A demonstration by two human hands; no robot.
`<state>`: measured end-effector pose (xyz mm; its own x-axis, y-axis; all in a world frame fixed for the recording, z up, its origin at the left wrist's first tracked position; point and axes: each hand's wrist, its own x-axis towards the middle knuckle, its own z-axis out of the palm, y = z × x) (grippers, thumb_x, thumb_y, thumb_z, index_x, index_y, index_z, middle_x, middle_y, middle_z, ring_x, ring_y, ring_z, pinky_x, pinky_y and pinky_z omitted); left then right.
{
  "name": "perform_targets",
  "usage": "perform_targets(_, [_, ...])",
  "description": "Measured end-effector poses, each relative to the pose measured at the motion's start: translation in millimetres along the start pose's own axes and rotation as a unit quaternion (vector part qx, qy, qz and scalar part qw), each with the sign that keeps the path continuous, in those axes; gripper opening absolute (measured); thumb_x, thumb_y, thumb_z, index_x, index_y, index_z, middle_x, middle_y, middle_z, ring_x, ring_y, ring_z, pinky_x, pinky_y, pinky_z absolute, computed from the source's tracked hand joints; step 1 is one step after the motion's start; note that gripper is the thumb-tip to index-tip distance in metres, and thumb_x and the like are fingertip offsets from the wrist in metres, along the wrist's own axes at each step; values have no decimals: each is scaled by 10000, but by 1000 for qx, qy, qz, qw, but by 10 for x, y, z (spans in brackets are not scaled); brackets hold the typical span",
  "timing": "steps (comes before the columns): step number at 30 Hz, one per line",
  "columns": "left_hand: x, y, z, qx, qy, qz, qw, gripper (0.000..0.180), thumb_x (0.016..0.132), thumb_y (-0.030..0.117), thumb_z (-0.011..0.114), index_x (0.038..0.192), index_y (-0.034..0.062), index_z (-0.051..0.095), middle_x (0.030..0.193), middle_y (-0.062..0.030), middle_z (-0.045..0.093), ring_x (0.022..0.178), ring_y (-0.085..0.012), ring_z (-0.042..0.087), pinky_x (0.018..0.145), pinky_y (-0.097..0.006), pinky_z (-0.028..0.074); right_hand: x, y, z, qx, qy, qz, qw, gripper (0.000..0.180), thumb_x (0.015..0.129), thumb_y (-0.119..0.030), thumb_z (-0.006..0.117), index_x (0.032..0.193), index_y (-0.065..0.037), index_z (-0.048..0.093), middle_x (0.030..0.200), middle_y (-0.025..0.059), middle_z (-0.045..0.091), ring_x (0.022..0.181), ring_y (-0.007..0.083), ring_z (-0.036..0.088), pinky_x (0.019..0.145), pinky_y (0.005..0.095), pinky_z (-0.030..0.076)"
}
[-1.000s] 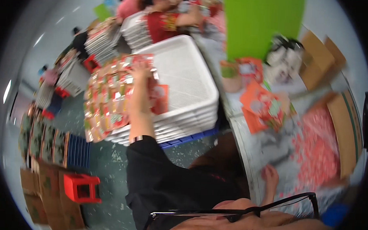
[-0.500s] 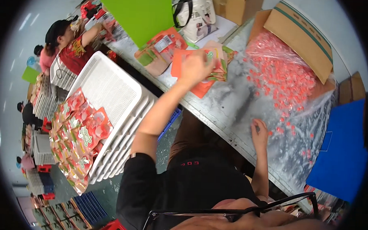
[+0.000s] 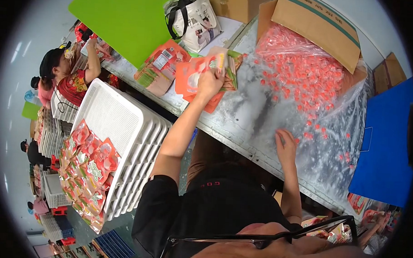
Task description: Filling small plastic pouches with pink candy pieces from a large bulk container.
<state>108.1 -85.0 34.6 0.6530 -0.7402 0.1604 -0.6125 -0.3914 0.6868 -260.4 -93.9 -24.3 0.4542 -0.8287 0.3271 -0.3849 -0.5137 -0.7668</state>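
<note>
My left hand [image 3: 210, 85] is at a pile of flat red, green and tan printed pouches on the metal table. Its fingers are closed on a pouch [image 3: 200, 66] at the top of the pile. Over the table's near edge hovers my right hand [image 3: 286, 149], with nothing in it and the thumb apart from the fingers. Nearest to it are a few of the small red pieces [image 3: 308, 135], loose on the tabletop. Many more small red pieces [image 3: 303, 80] spill out of a plastic-lined cardboard box [image 3: 317, 30]. Their exact kind is too small to make out.
Left of me stands a stack of white perforated trays [image 3: 109, 103], with filled red pouches [image 3: 84, 175] heaped on the top one. Another pouch stack [image 3: 158, 66], a tote bag [image 3: 194, 24] and a green board [image 3: 124, 21] are at the back. A blue panel [image 3: 383, 144] stands right.
The view has shifted, so the table sits further left. My left hand has lowered onto the pouches and closed on one. My right hand's fingers have spread from a curl.
</note>
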Motion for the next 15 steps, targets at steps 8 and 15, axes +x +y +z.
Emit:
perform_targets(8, [-1214,214,-254,-215,-261,5,941,279,779,160,800,685,15,581,593,-73,576,542,-154,584,511,-324,453,405,-1004,502,-109,5,-311,944,371,777,-97,708,1144,-84,652,1135,50,631,1178,255,549,1064,477,367])
perform_targets(15, [-1597,271,-259,-403,-317,-188,838,183,877,36,709,729,44,602,622,25,558,520,-41,473,456,-204,330,144,-1031,507,-72,-107,-331,935,306,715,-121,755,993,-68,638,996,46,630,1090,232,574,1001,457,399])
